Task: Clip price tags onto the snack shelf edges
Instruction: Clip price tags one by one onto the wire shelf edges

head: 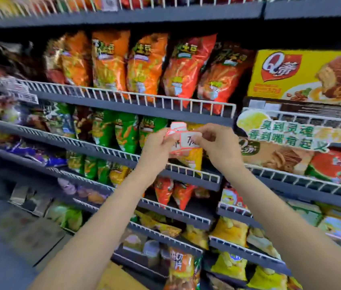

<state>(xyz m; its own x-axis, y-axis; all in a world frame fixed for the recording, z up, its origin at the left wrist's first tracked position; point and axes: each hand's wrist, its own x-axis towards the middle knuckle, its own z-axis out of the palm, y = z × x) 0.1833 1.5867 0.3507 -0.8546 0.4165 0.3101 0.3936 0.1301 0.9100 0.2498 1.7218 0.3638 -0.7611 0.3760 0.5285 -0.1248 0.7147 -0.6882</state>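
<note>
Both hands are raised in front of the snack shelves. My left hand [158, 145] grips a small stack of white price tags with red borders [177, 128]. My right hand [214, 141] pinches one tag with dark handwriting [189, 139] at the front of that stack. The tags hover just below the white wire rail of the grey shelf edge [165, 110] that carries orange snack bags [144, 63]. Green snack bags [123, 130] stand behind my left hand. The lower tags are partly hidden by my fingers.
A yellow cake box [303, 74] sits on the shelf at upper right, above a green-lettered promo sign [291, 132]. White labels [22, 93] hang on the left rail. Lower shelves hold red, yellow and purple bags. A cardboard box [115, 277] lies on the floor.
</note>
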